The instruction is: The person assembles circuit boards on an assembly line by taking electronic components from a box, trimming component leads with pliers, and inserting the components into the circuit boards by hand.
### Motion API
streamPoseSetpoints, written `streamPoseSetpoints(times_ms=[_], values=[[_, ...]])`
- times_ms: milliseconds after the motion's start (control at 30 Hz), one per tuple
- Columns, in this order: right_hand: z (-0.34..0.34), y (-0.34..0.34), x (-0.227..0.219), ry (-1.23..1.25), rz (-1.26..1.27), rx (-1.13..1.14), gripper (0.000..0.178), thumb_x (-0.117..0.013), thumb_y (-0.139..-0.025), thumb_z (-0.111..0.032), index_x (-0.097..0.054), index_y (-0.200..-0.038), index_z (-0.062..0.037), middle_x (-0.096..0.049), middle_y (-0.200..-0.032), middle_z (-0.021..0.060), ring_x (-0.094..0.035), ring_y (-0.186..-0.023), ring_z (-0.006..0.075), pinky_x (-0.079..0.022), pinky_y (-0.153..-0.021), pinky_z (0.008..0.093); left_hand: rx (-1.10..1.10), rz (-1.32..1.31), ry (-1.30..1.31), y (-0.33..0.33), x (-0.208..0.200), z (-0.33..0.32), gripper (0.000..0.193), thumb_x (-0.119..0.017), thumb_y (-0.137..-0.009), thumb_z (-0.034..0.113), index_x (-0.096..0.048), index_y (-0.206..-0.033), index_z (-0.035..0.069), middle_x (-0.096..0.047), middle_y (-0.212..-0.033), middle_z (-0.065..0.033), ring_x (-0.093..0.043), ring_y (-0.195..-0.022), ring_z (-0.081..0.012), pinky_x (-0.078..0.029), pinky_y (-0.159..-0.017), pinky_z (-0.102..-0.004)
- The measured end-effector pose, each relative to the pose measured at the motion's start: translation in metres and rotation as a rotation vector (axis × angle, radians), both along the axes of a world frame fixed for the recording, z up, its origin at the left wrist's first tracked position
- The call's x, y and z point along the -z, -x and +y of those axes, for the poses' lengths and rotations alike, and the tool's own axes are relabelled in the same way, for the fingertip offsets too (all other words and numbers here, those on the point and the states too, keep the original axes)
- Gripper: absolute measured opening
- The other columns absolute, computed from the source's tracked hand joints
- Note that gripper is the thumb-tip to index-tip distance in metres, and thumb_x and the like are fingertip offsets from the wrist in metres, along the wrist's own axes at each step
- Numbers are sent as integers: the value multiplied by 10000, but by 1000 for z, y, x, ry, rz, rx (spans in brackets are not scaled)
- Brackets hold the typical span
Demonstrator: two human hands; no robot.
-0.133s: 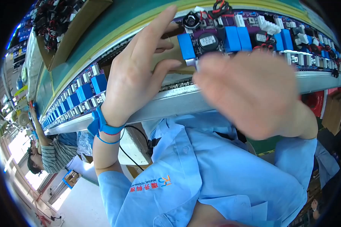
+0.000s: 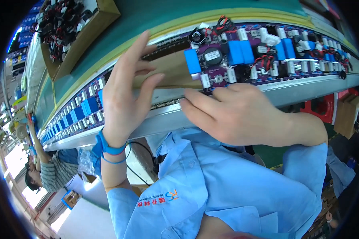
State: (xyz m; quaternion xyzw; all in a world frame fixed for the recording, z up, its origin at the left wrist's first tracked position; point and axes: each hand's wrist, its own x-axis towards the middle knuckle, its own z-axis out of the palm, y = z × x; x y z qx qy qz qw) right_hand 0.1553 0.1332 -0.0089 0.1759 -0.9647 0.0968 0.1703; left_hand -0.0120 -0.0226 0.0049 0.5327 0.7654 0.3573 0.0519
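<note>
My left hand [image 2: 125,93] hangs over the conveyor rail, its fingers spread and nothing in them. A blue band circles that wrist. My right hand [image 2: 233,115] is at the near rail, fingers bent and drawn together by the lower edge of a purple circuit board [image 2: 218,72]. Whatever its fingers hold, if anything, I cannot make out. On the board sit blue block components [image 2: 192,61], a round black part [image 2: 212,56], white blocks and a black coil with red and black wires. Between my hands a strip of brown board [image 2: 169,73] shows in the track.
More populated boards [image 2: 295,65] continue to the right, and another row [image 2: 73,113] runs left. A cardboard box [image 2: 83,44] of black wired parts stands at the far left on the green surface [image 2: 163,12]. A person in a striped sleeve [image 2: 56,171] works farther left.
My right hand has come down and left from over the board to the near rail, no longer blurred. My left hand has drawn back leftward from the board, still spread.
</note>
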Motion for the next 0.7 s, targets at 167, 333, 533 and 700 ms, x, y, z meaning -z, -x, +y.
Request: streamPoseSetpoints(times_ms=[167,333,533,700], values=[[-16,7,-8,-177,-104,150,143,-605,-769,-163,-627,-836,-40,-582,-731,56,-568,-555,118,-411,-424,252,-122,27,-38,-11,2,-42,617,-677,-775,-84,-497,-1357,10,-649,-1132,-153,-660,-840,-188,-543,-750,-297],[-18,9,-5,-241,-112,196,86,-607,-737,-140,-575,-759,-64,-523,-666,31,-578,-542,129,-405,-410,262,-244,21,-65,-21,19,-78,545,-646,-801,-73,-528,-1328,1,-668,-1061,-156,-642,-809,-197,-494,-835,-326],[-4,11,-5,-230,-184,279,74,-609,-732,-121,-550,-734,-77,-533,-659,46,-612,-515,163,-431,-385,303,-306,-60,-134,-24,24,-94,517,-619,-798,-98,-549,-1301,-2,-670,-1067,-160,-637,-777,-188,-498,-815,-317],[18,1,-6,-293,-197,425,59,-617,-707,-100,-600,-754,-69,-589,-646,58,-641,-539,198,-447,-380,341,-278,-73,-169,-19,25,-88,480,-619,-784,-101,-589,-1249,15,-677,-1051,-142,-643,-770,-187,-510,-762,-302]])
